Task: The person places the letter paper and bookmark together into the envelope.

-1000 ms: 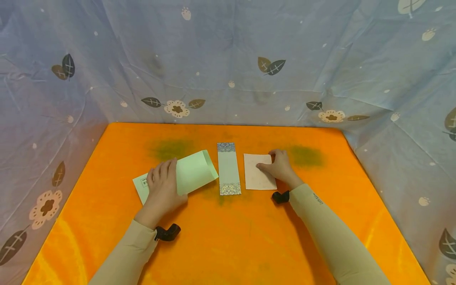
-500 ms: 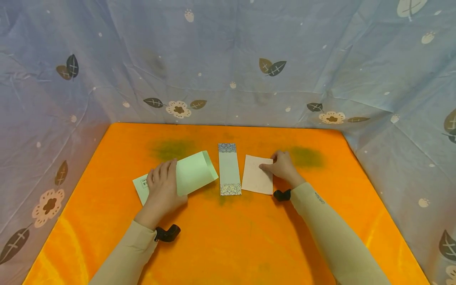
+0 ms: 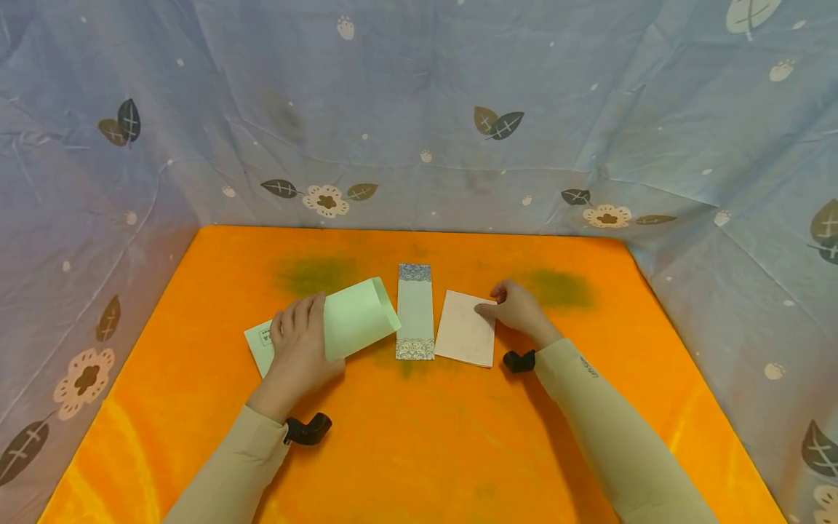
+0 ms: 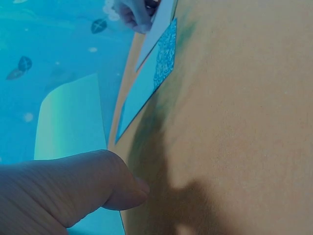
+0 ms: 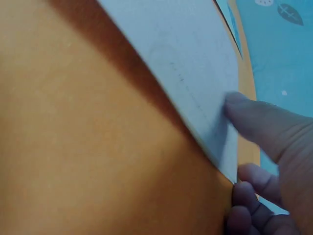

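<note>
My left hand (image 3: 297, 353) grips a pale green envelope (image 3: 358, 319) across its width, fingers over the far side and thumb at the near edge. The envelope's flap end points right. In the left wrist view the thumb (image 4: 102, 178) crosses the envelope (image 4: 71, 122). My right hand (image 3: 520, 313) pinches a folded pinkish-white sheet of paper (image 3: 463, 333) by its upper right corner, thumb on top and fingers under it. In the right wrist view the paper (image 5: 186, 73) slants with a shadow beneath its edge. Between them lies a narrow pale card (image 3: 415, 309) with blue patterned ends.
An orange cloth (image 3: 419, 444) covers the table, with dark greenish patches toward the back. Grey-blue curtains (image 3: 419, 109) with leaves and flowers hang around the back and sides. Black wrist devices (image 3: 309, 429) sit at both cuffs.
The paper in my right hand has shifted left and turned clockwise, its lower left corner now right beside the patterned card. My left hand and the envelope have stayed put.
</note>
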Demonstrator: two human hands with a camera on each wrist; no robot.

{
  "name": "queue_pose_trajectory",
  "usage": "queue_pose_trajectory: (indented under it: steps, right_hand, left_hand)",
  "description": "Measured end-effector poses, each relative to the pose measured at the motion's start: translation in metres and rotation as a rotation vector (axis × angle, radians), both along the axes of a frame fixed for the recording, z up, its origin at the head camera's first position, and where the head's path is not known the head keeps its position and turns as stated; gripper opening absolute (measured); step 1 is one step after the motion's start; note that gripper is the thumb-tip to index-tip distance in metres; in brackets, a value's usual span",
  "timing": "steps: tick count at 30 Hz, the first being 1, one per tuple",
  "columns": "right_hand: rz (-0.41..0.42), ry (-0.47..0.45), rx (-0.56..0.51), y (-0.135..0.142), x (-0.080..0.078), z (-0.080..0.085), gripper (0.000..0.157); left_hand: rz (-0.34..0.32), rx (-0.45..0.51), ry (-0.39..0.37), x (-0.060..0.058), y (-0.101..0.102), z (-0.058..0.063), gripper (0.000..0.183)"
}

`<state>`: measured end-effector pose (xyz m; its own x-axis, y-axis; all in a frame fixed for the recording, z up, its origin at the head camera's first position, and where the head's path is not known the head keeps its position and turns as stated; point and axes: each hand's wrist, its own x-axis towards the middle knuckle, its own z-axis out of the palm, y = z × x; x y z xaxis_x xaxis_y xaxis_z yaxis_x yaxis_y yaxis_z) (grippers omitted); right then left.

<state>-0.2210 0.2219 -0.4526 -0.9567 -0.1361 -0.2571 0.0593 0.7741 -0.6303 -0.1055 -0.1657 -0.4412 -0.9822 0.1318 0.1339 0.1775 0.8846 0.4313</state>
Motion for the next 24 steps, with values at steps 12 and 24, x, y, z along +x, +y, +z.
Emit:
queue_pose_trajectory:
  steps: [12, 24]
  right_hand:
    - [0.044, -0.017, 0.059, -0.0035, -0.0003, 0.0036, 0.048]
    - [0.041, 0.010, 0.032, 0.0006, 0.0028, 0.0025, 0.042]
  left_hand:
    - [0.004, -0.004, 0.025, 0.0015, -0.0023, -0.0013, 0.117]
    - [-0.001, -0.006, 0.012, -0.0001, -0.0001, -0.0015, 0.117]
